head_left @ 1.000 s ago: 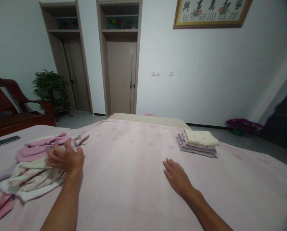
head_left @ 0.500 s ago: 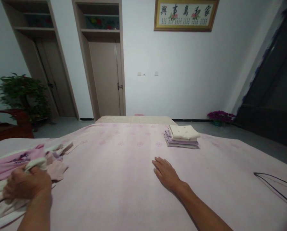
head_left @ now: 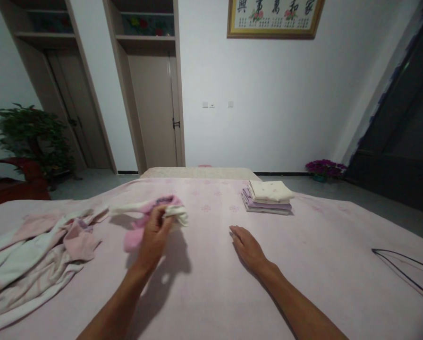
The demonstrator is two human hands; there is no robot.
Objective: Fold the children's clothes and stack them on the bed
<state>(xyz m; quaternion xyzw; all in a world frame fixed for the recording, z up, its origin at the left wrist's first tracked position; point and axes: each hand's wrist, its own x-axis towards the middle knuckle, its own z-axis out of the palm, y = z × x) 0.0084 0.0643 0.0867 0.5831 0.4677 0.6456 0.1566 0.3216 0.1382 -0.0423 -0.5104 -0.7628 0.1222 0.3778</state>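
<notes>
My left hand (head_left: 155,231) grips a crumpled pink and white garment (head_left: 139,233), lifted over the bed sheet (head_left: 204,283) with a shadow beneath it. Part of the garment trails off to the left; its exact kind is hard to make out. On the left lies a loose heap of white and pink clothes (head_left: 30,259). My right hand (head_left: 247,245) rests on the sheet with its fingers stretched out, holding nothing. Beyond it sits a neat stack of folded clothes (head_left: 270,193), cream on top and purple and grey below.
A thin black looped cord or wire (head_left: 402,269) lies on the sheet at the right. Behind the bed are a beige surface (head_left: 200,173), two doors, a framed calligraphy panel (head_left: 271,19) and purple flowers (head_left: 325,168). A wooden chair (head_left: 16,182) and leafy plant (head_left: 34,137) stand left.
My left hand has moved right and away from the heap, carrying the pink and white garment out of it. My right hand has stayed in nearly the same place, turned slightly.
</notes>
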